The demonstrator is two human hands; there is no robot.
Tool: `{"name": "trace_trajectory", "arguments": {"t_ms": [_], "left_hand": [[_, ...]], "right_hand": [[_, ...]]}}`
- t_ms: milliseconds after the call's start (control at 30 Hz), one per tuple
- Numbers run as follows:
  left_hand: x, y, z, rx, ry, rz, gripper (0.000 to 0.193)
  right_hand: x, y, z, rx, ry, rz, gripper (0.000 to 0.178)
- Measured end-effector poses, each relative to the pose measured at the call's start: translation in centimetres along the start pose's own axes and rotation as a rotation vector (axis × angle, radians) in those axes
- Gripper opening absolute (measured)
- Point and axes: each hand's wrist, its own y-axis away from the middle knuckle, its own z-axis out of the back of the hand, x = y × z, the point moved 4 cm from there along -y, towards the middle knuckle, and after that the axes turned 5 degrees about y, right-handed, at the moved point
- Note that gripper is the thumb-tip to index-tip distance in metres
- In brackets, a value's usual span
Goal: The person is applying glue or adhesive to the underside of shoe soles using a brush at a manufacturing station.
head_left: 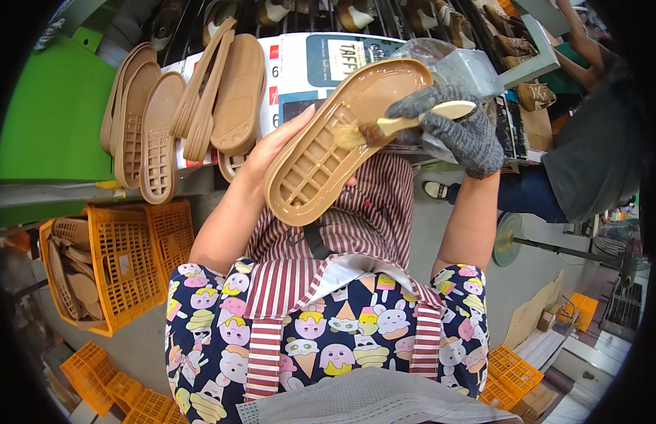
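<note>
A tan shoe sole (346, 116) with a grid-patterned heel is tilted in front of me, its wet-looking inner side facing up. My left hand (277, 145) grips its left edge, most of the fingers hidden underneath. On my right hand (468, 134) is a grey knit glove. Its fingers are closed around a brush (395, 126) with a pale wooden handle, and the bristles touch the sole's inner face near the middle. More tan soles (237, 92) lie to the left, some stacked and some leaning on edge.
Behind the sole, a printed sheet (293, 53) covers the worktop, with a plastic-wrapped clear container (469, 71) at right. Shoes (356, 14) line a rack at the far side. An orange crate (126, 261) of soles stands lower left. Another person (589, 141) is at right.
</note>
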Motion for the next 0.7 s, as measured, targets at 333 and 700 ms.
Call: {"name": "trace_trajectory", "arguments": {"t_ms": [333, 700], "left_hand": [[0.1, -1.0, 0.1, -0.163, 0.029, -0.029, 0.058], [-0.4, -1.1, 0.1, -0.174, -0.199, -0.163, 0.055]], "right_hand": [[-2.5, 1.6, 5.7, -0.583, 0.301, -0.044, 0.018], [0.7, 1.5, -5.2, -0.290, 0.930, 0.413, 0.039]]}}
